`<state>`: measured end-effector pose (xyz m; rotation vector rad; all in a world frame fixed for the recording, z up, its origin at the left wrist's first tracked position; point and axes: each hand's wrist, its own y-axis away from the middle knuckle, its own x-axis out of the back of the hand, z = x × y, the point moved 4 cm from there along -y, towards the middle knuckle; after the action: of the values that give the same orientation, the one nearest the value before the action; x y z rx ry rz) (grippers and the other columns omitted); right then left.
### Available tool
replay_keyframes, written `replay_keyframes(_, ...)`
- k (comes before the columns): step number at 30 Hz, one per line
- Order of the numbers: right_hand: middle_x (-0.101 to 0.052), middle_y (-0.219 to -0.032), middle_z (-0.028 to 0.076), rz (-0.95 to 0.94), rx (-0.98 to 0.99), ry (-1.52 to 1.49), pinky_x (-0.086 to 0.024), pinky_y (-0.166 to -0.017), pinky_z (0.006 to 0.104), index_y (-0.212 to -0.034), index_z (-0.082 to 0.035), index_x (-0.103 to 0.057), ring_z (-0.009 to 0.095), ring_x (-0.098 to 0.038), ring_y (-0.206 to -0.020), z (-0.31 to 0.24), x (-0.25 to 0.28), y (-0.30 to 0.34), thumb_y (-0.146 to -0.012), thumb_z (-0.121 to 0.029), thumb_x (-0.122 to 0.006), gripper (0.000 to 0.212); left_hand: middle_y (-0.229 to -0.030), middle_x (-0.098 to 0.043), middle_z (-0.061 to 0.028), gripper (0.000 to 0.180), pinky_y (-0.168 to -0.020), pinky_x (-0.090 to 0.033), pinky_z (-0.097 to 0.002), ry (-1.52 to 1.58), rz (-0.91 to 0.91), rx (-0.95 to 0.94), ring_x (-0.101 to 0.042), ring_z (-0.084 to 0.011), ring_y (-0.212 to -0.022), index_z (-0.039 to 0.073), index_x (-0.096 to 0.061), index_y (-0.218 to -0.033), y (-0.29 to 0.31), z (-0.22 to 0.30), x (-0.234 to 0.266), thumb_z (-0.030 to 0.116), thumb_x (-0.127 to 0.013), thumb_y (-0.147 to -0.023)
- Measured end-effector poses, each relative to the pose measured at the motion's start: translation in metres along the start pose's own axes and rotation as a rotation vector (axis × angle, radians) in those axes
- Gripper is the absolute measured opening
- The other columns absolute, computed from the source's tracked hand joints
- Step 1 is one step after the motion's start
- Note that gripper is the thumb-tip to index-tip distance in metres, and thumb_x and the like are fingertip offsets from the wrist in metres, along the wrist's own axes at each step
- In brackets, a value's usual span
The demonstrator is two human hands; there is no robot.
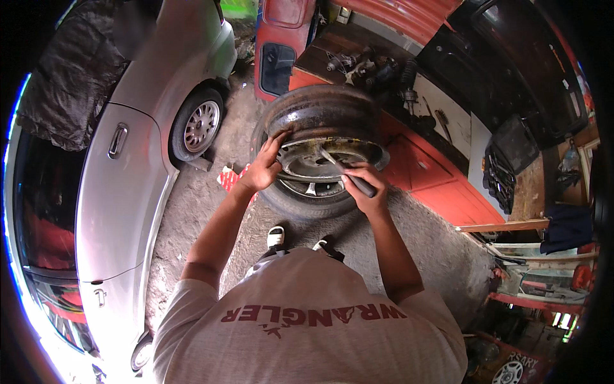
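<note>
A worn black tyre [320,112] on a metal wheel rim [307,168] stands upright on the ground in front of me. My left hand [265,168] grips the left edge of the tyre where rubber meets rim. My right hand [368,189] is closed on the dark handle of a slim metal tool [334,161], whose tip pokes in between tyre and rim. My feet in sandals [276,237] stand just below the wheel.
A silver car [121,185] stands close on my left, its wheel [199,127] near the tyre. A red workbench [441,179] with scattered car parts runs along the right. A red-and-white box [229,178] lies on the concrete floor [192,211].
</note>
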<state>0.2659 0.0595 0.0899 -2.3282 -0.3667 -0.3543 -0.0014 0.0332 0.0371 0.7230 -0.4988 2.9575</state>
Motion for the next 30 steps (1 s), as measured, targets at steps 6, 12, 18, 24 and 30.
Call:
replay_keyframes(6,-0.07,-0.092,0.011,0.118,-0.033,0.036,-0.052,-0.078,0.0318,-0.09,-0.002,-0.07,0.022,-0.069,-0.087,0.002,0.01,-0.006,-0.074,0.003,-0.076,0.017,-0.145,-0.036,-0.0226,0.081,-0.118,-0.019,-0.0434,-0.009,-0.004,-0.006,-0.027,-0.0394,-0.141,0.004,-0.032,-0.147,0.0,-0.006,-0.002,0.005,-0.045,-0.068)
replay_keyframes(12,-0.071,-0.092,0.011,0.047,-0.098,-0.027,-0.053,-0.077,0.0315,-0.09,-0.002,-0.07,0.021,-0.069,-0.088,0.011,0.009,0.012,-0.075,0.004,-0.075,0.017,-0.146,-0.035,-0.0224,0.082,-0.118,-0.019,-0.043,-0.016,-0.027,-0.006,-0.026,-0.0391,-0.141,0.004,-0.031,-0.148,0.0,-0.002,0.002,0.007,-0.044,-0.067)
replay_keyframes(18,-0.071,-0.091,0.01,0.002,-0.04,0.043,-0.052,-0.079,0.0318,-0.091,-0.003,-0.07,0.021,-0.068,-0.089,-0.004,-0.01,-0.01,-0.075,0.003,-0.076,0.017,-0.146,-0.035,-0.0225,0.082,-0.118,-0.019,-0.043,0.005,-0.022,0.007,-0.027,-0.0388,-0.141,0.004,-0.031,-0.148,0.0,-0.002,0.0,0.007,-0.043,-0.067)
replay_keyframes(24,-0.069,-0.086,0.008,0.212,-0.19,0.02,-0.051,-0.074,0.0284,-0.089,-0.001,-0.069,0.016,-0.066,-0.081,0.013,0.01,0.009,-0.077,0.003,-0.074,0.013,-0.147,-0.035,-0.0223,0.081,-0.118,-0.019,-0.0417,0.001,-0.038,0.011,-0.027,-0.038,-0.141,0.003,-0.032,-0.147,0.0,-0.002,0.002,0.006,-0.043,-0.066)
replay_keyframes(30,-0.069,-0.088,0.009,0.181,-0.125,-0.038,-0.051,-0.074,0.029,-0.09,-0.001,-0.069,0.017,-0.066,-0.082,0.008,0.01,0.002,-0.077,0.002,-0.074,0.014,-0.149,-0.033,-0.0215,0.081,-0.118,-0.02,-0.0418,-0.018,-0.031,-0.007,-0.027,-0.0371,-0.142,0.003,-0.033,-0.146,-0.003,0.0,0.001,0.005,-0.043,-0.066)
